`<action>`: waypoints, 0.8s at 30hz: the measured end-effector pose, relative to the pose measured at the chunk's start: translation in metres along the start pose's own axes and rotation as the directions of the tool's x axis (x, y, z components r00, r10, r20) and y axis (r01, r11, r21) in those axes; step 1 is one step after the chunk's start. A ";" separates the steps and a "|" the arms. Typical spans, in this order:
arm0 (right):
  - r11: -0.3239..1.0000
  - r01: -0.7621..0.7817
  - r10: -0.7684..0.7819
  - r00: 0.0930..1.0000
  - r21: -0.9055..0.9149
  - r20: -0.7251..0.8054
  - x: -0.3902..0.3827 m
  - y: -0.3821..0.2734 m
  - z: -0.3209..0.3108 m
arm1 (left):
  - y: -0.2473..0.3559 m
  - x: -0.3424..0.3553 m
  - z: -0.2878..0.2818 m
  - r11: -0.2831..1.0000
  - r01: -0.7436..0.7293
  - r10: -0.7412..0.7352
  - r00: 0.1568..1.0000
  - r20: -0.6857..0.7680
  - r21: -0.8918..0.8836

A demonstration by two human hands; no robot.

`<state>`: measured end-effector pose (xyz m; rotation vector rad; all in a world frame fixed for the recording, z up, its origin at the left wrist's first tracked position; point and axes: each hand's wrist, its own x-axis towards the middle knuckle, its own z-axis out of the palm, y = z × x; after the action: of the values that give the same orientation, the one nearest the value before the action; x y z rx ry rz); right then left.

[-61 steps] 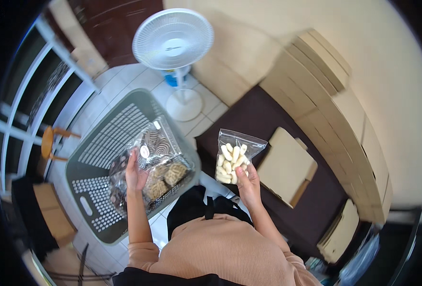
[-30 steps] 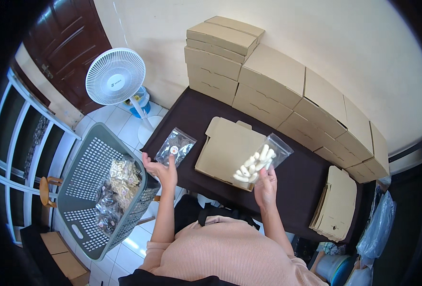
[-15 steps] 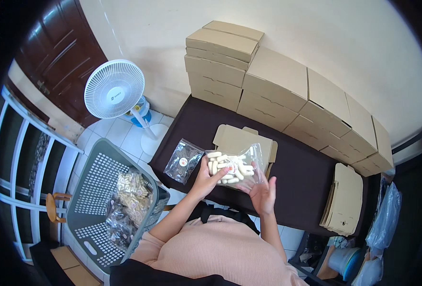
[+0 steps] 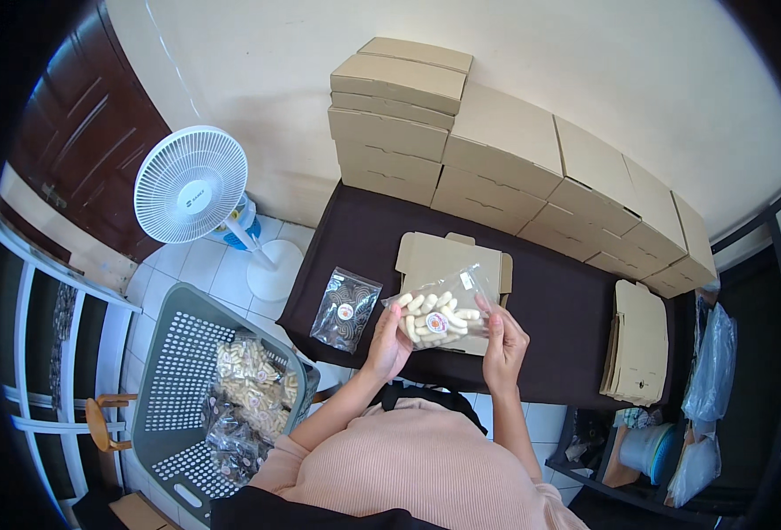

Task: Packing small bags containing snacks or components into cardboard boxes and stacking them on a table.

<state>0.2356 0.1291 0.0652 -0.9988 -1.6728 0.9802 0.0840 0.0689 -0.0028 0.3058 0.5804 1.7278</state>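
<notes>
Between my two hands, above the dark table, is a clear plastic bag of pale finger-shaped pieces [image 4: 436,311] with a round label on its front. My left hand [image 4: 392,343] grips the bag's left side, fingers partly hidden behind it. My right hand [image 4: 503,346] pinches its right edge between thumb and fingers. Under the bag lies an unfolded cardboard box [image 4: 421,252], partly covered by it. To the left of my left hand, a clear bag of dark coiled pieces [image 4: 346,309], also with a round label, lies flat on the table [image 4: 558,327].
A grey-green basket [image 4: 178,353] with several similar bags stands at the left. Closed cardboard boxes [image 4: 496,159] line the table's back edge by the wall. Flattened cardboard [image 4: 635,344] is stacked at the right end. A white standing fan [image 4: 194,190] stands on the tiled floor, back left.
My right hand has gone from open fingers beside the bag to pinching its right edge. The bag is now tilted with its label facing me. The view has shifted slightly.
</notes>
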 end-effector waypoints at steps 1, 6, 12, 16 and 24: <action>1.000 -0.002 0.002 1.000 -0.004 -0.002 0.001 0.001 -0.001 | 0.004 -0.001 0.004 1.000 -0.010 0.010 1.000 -0.017 0.011; 0.940 -0.267 0.208 0.942 0.213 0.264 0.015 0.004 -0.003 | 0.017 0.004 -0.024 0.966 0.164 -0.187 0.977 0.100 0.200; 0.867 0.247 -0.216 0.969 -0.432 0.120 0.033 -0.039 -0.010 | 0.036 0.009 -0.046 0.131 -0.155 0.386 0.918 0.094 0.979; 0.826 0.188 -0.136 0.981 -0.531 0.136 0.047 -0.039 -0.009 | 0.058 -0.003 -0.074 -0.376 0.295 0.482 0.872 -0.086 0.879; 0.941 -0.273 0.308 0.936 -0.201 0.171 0.046 0.105 0.011 | 0.055 -0.012 -0.093 -0.358 0.394 0.321 0.903 -0.285 0.846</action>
<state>0.2333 0.2067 -0.0194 -1.3317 -1.8344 1.1755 -0.0053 0.0295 -0.0504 1.1151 2.4919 0.5424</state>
